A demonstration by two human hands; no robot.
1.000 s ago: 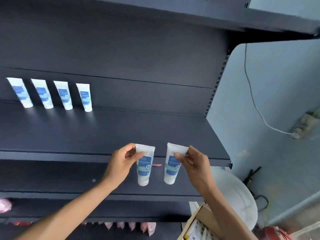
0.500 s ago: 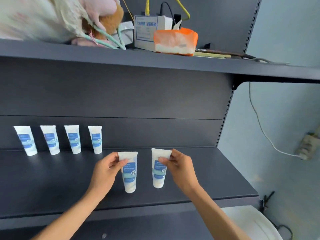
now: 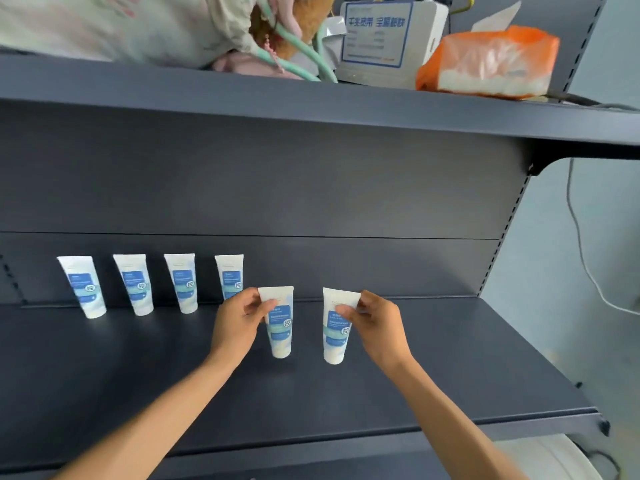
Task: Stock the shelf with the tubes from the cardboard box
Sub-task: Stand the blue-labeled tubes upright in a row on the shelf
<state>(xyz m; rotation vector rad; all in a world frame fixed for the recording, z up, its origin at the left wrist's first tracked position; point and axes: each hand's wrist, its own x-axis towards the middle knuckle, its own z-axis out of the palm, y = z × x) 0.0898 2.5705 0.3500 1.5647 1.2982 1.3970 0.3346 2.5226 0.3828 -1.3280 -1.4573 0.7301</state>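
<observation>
1. Two tubes in hand, head view only. Left hand [image 3: 239, 322] pinches the flat crimped top of the left tube [image 3: 280, 323], thumb in front, fingers [image 3: 254, 303] curled round the edge.
2. Right hand [image 3: 375, 323] pinches the top corner of the right tube [image 3: 336, 329], thumb on the front face, fingers behind. Both hands are clamped on their tubes.
3. Both held tubes are upright, cap end down, blue-and-white labels facing the camera. They sit side by side with a gap between them, over the middle of the shelf [image 3: 450, 358]. Cannot tell whether the caps touch the shelf board or hang just above it.
4. Four stocked tubes [image 3: 181, 284] stand in a row at the back of the same shelf, against the back panel [image 3: 311, 188], cap down, evenly spaced. Rightmost one is partly hidden behind the left hand's knuckles.
5. The held pair is in front of that row and to its right. The left tube is just beside the rightmost stocked one in the picture.
6. Cardboard box is not in view.
7. Upper shelf [image 3: 346, 109] carries a soft cloth bundle [image 3: 121, 26] on the left, a white box with a blue-framed label [image 3: 377, 32] in the middle, an orange-and-clear plastic pack [image 3: 491, 64] on the right.
8. Right of the rack: pale blue wall [image 3: 571, 271] with a white cable [image 3: 585, 265] hanging down it. Something white and rounded [image 3: 540, 455] shows below the shelf edge at bottom right; cannot tell what it is.
</observation>
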